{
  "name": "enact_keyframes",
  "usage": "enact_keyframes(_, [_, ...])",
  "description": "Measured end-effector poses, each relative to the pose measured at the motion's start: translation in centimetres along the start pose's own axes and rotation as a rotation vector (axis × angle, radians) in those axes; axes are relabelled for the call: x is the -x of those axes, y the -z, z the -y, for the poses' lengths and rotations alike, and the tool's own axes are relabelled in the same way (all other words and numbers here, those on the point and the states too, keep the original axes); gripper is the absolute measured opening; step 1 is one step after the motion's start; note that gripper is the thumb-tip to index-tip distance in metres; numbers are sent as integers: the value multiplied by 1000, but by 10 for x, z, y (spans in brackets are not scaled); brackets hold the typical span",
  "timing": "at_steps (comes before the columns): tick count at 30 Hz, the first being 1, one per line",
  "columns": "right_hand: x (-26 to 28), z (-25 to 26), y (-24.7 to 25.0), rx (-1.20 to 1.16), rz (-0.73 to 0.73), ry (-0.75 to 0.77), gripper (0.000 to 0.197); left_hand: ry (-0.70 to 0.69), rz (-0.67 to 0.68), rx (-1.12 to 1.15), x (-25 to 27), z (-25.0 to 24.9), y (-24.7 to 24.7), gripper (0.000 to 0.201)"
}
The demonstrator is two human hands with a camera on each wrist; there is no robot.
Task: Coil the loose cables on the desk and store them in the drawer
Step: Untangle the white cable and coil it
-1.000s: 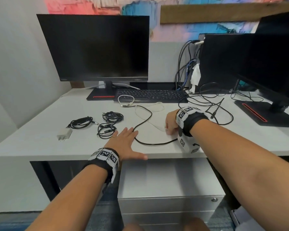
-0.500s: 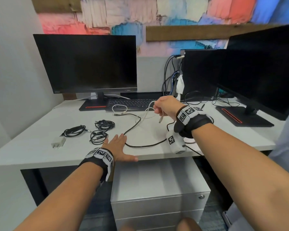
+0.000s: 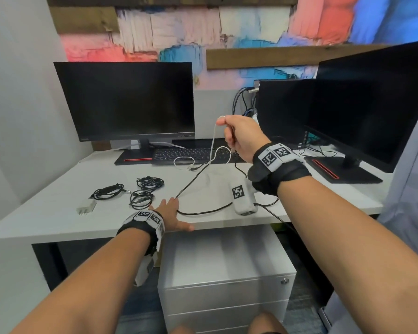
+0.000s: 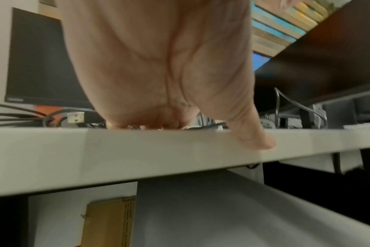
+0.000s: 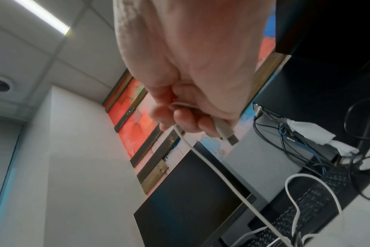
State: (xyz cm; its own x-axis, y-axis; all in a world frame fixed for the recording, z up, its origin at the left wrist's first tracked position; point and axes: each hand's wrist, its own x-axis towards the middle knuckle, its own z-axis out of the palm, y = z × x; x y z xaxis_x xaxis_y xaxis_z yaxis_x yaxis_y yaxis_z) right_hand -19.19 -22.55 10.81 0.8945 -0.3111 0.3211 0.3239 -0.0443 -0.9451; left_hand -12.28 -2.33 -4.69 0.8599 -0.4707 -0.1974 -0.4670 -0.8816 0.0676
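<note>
My right hand is raised above the desk and grips the white cable near its plug; in the right wrist view the right hand holds the plug end and the white cable hangs down to the desk. My left hand lies flat and open on the desk's front edge, its thumb over the rim. A loose black cable curves beside it. Three coiled black cables lie at the left. The drawer cabinet stands under the desk, closed.
A white charger lies at the front left. A keyboard and monitor stand at the back, two more monitors at the right, with tangled wires near them. A cardboard box sits below the desk.
My right hand has lifted the white cable's end off the desk and raised it well above the keyboard. The left hand stays flat on the desk edge.
</note>
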Motion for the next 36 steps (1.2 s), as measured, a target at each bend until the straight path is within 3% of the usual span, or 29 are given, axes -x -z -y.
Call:
enact_keyframes(6, [9,-2,1,234,97,-138,23,18,134,-21,7,-7,23,79])
enact_keyframes(11, [13,-23,10,793,208,-349,21,32,64,-41,-2,-15,25,70])
enact_keyframes(15, [16,-44,17,1061,252,-437,25,-30,-5,1,-9,-20,26,82])
enact_keyframes(20, [8,-59,18,1378,392,-496,29,-9,37,48,-21,-19,10,98])
enact_keyframes(25, [0,-68,17,1449,425,-491,18,48,26,13,-26,-17,-5,106])
enact_keyframes(29, [-3,-70,19,1310,258,-475,30,117,-21,-8,-28,-20,-12,115])
enact_keyframes(31, [-4,-66,24,1361,188,-311,31,148,-36,4,-27,-22,-13,118])
enact_keyframes(33, [-14,-70,32,1279,-8,-189,30,178,-43,23,-26,-24,-12,119])
enact_keyframes(36, [-28,-69,42,792,-457,-43,30,202,-42,39,-27,-26,-11,121])
